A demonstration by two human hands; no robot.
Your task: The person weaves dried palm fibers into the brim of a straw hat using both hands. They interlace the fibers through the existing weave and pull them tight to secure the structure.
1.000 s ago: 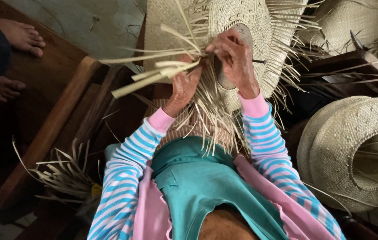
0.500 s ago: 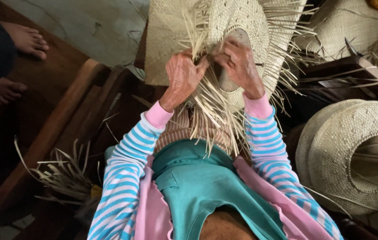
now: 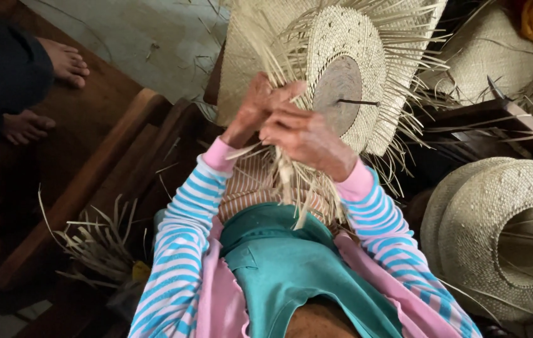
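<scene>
Over on the far left, a bystander's bare feet (image 3: 60,59) rest on a dark, worn wooden floor (image 3: 97,119), with a smooth wooden rail (image 3: 85,188) running diagonally toward us. Just below it, a loose heap of dry, pale straw strips (image 3: 94,244) lies splayed out, thin and curling at the tips. Moving in toward centre, the left hand (image 3: 255,106) comes up from a blue-and-white striped sleeve with a pink cuff, its fingers clenched on a bundle of flat straw strands at the lower edge of the half-woven straw hat (image 3: 341,69). Right beside it, touching it, the right hand (image 3: 307,138) pinches the same cluster of strands, fingers curled tight around them. The hat itself sits held up in the middle far part of the scene: a tightly plaited, round, pale crown mounted on a grey wooden block (image 3: 336,94), with a stiff fringe of unwoven strips bristling out all around and trailing down over the person's striped top. Near us, a teal apron (image 3: 291,269) with a pocket lies smooth over a pink garment. On the right, a finished hat (image 3: 492,231) lies on its side, coarse-woven and bell-shaped, its hollow opening facing right. Farther back right, another woven hat (image 3: 486,47) rests behind a dark wooden frame (image 3: 492,119).
</scene>
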